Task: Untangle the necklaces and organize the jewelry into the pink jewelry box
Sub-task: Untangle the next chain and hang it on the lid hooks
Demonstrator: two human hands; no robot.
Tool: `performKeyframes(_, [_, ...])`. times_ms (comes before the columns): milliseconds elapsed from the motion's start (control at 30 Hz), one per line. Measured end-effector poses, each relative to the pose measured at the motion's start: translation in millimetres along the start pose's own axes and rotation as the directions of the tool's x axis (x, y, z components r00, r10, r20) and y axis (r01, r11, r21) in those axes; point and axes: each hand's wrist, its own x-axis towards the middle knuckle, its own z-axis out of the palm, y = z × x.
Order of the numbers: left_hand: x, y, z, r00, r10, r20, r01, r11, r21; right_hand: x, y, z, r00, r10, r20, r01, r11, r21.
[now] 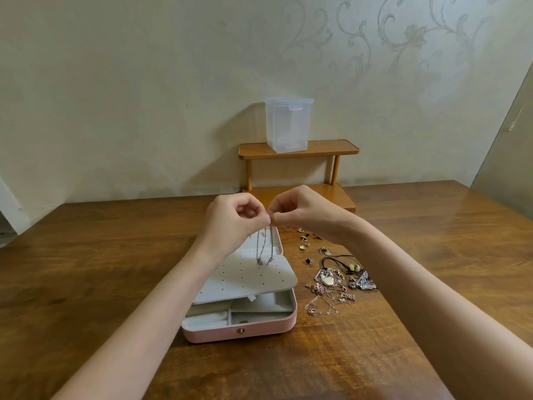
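Both forearms reach in from the near edge of the table, and between them sits the pink box, its lid thrown back and a pale perforated panel lying tilted over the rear of the tray, so only the front compartments show; they look unfilled, though the panel hides the rest. Just right of the box lies the pile of jewelry: rose-gold chains crossing one another, a black cord, a few pendants, and beyond them a scatter of small earrings. Which chain belongs to which pendant cannot be made out. Above the back of the box the left hand and right hand meet, fingertips of each curled and pinching the top of a thin silver chain, which hangs in loops with its lower end just over the panel. The step in hand seems to be working this one chain free, or perhaps its clasp; the pinch point is too small to tell which, or whether one necklace or two hang there. Next would come easing the strands apart gently, then laying the chain in the box, with the pile still waiting. Farther back stands a small wooden shelf carrying a clear plastic container against the wall.
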Motion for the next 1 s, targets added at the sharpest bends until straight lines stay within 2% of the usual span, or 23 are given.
performKeyframes(67, [-2.7, 0.6, 6.8, 0.973, -0.229, 0.004, 0.222, 0.936, -0.275, 0.5, -0.3, 0.8, 1.0, 0.0, 0.021, 0.0, 1.0, 0.013])
performKeyframes(133, [-5.2, 3.1, 12.9, 0.899, -0.426, 0.105, 0.407, 0.722, -0.559, 0.3, -1.7, -0.8, 1.0, -0.009, 0.027, 0.008, 0.999, 0.038])
performKeyframes(167, [-6.0, 4.7, 14.4, 0.864, -0.476, 0.162, 0.455, 0.603, -0.656, 0.2, -2.3, -2.2, 1.0, -0.017, 0.026, 0.015, 0.998, 0.064])
performKeyframes(200, [-6.1, 5.6, 14.8, 0.847, -0.493, 0.2, 0.474, 0.528, -0.704, 0.2, -2.5, -3.6, 0.999, -0.024, 0.027, 0.022, 0.995, 0.095])
performKeyframes(233, [-5.9, 5.4, 14.3, 0.848, -0.483, 0.216, 0.478, 0.522, -0.707, -0.1, -2.0, -4.8, 0.999, -0.027, 0.03, 0.023, 0.992, 0.128])
performKeyframes(267, [-6.0, 5.1, 12.8, 0.866, -0.453, 0.215, 0.468, 0.577, -0.669, -0.4, -0.4, -5.7, 0.999, -0.024, 0.035, 0.018, 0.985, 0.17])
performKeyframes(367, [-8.0, 4.3, 7.5, 0.932, -0.284, 0.227, 0.357, 0.832, -0.424, -2.7, 6.3, -8.0, 0.999, -0.003, 0.054, -0.016, 0.938, 0.347])
performKeyframes(467, [-7.3, 5.0, 4.9, 0.958, -0.146, 0.247, 0.192, 0.966, -0.173, -0.6, 8.1, -5.1, 0.998, -0.005, 0.069, -0.026, 0.899, 0.438])
performKeyframes(567, [-3.0, 4.9, 5.8, 0.984, 0.015, 0.176, -0.041, 0.988, 0.149, 1.5, 4.9, -1.6, 0.999, 0.037, 0.039, -0.05, 0.905, 0.422])
performKeyframes(633, [-1.6, 2.5, 4.5, 0.989, 0.079, 0.124, -0.106, 0.968, 0.227, 1.1, 3.8, -4.0, 0.997, 0.072, 0.011, -0.07, 0.898, 0.435])
performKeyframes(700, [-1.0, -0.1, 2.7, 0.991, 0.069, 0.115, -0.084, 0.988, 0.127, -0.1, 4.6, -8.7, 0.996, 0.086, 0.008, -0.08, 0.888, 0.453])
performKeyframes(833, [-3.7, -0.3, 2.1, 0.975, -0.08, 0.205, 0.113, 0.982, -0.152, -2.6, 7.0, -12.5, 0.996, 0.092, 0.02, -0.09, 0.869, 0.487])
performKeyframes(933, [-2.5, -0.4, 0.3, 0.945, -0.168, 0.281, 0.284, 0.846, -0.451, -3.8, 8.8, -13.9, 0.997, 0.075, 0.031, -0.079, 0.82, 0.567])
performKeyframes(1000, [-2.5, 1.0, 1.6, 0.933, -0.194, 0.304, 0.342, 0.743, -0.576, -5.0, 9.2, -14.4, 0.997, 0.063, 0.036, -0.072, 0.797, 0.599])
